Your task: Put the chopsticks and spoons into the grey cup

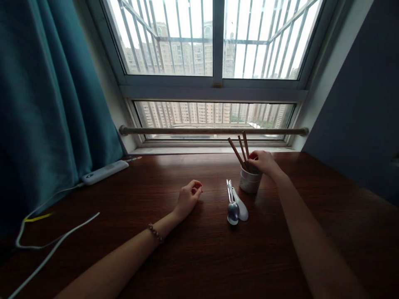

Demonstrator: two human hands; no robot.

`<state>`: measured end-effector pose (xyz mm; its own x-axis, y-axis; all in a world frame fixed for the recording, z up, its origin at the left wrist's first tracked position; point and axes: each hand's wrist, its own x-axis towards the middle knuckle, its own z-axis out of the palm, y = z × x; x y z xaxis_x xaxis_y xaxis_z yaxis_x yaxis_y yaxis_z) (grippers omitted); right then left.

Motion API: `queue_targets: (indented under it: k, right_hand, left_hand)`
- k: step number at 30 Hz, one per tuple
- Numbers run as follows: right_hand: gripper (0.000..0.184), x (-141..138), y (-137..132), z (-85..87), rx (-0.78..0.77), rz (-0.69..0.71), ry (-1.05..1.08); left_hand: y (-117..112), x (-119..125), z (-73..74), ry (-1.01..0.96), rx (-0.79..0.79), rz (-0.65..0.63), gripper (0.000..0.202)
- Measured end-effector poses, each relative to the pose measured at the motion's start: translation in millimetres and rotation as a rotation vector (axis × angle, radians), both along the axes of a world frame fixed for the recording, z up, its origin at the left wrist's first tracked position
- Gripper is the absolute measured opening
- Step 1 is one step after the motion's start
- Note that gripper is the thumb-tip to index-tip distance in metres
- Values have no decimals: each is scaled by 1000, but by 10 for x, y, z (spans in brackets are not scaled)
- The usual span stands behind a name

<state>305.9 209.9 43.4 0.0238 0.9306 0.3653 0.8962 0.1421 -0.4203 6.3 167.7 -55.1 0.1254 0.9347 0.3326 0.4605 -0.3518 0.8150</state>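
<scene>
Head view. A dark wooden tabletop (199, 257) runs up to a barred window (215, 41), with a teal curtain (46, 91) along its left edge and a power strip (105, 172) near the far left corner. Your right hand (263, 162) sits over the white cup (249, 181) toward the far edge, fingers closed around the brown chopsticks (240, 151) that lean left out of it. Keep them bundled and lower them straight so the cup stays upright. Your left hand (188, 197) rests loosely curled on the wood, holding nothing. Two spoons (235, 205) lie just in front of the cup.
</scene>
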Motion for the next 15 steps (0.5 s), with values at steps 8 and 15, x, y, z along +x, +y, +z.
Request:
queue_targets:
  k: [8, 15]
  right_hand:
    - [18, -6, -1, -1, -16, 10, 0]
    - [18, 6, 15, -35, -68, 84, 52]
  left_hand:
    - [4, -3, -23, 18, 15, -7, 10]
    - [17, -8, -38, 35, 17, -10, 10]
